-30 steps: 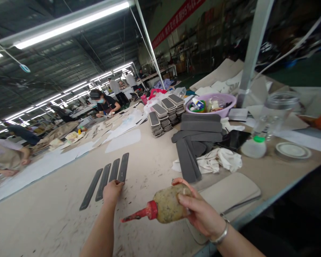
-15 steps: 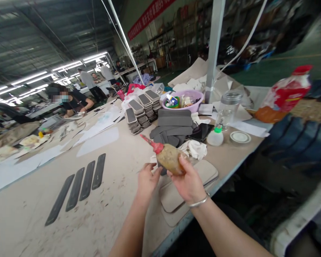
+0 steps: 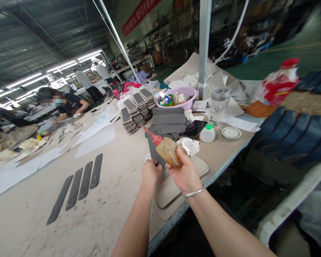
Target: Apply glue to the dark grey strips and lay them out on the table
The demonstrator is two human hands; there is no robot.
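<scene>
My right hand (image 3: 186, 171) is wrapped round a squeeze bottle (image 3: 169, 150) of yellowish-brown liquid, its red nozzle tipped up to the left. Just left of it, my left hand (image 3: 151, 173) is closed on the lower end of a flat dark grey strip (image 3: 154, 151), partly hidden behind the bottle. Under my hands lie beige rounded panels (image 3: 168, 194) near the table edge. Off to the left, several dark strips (image 3: 82, 180) lie side by side on the table. More dark grey pieces (image 3: 168, 117) are piled behind the bottle.
Stacks of grey-topped pieces (image 3: 131, 107) and a purple basin (image 3: 189, 101) stand at the back. On the right are a small green-capped bottle (image 3: 207, 134), a clear jar (image 3: 218, 107), a lid (image 3: 231, 132) and a red-labelled bottle (image 3: 274, 89). A metal post (image 3: 204, 50) rises behind.
My left hand has gone from loosely spread fingers to a closed grip on the dark grey strip, which now shows more. The view has shifted slightly; my right hand still holds the bottle.
</scene>
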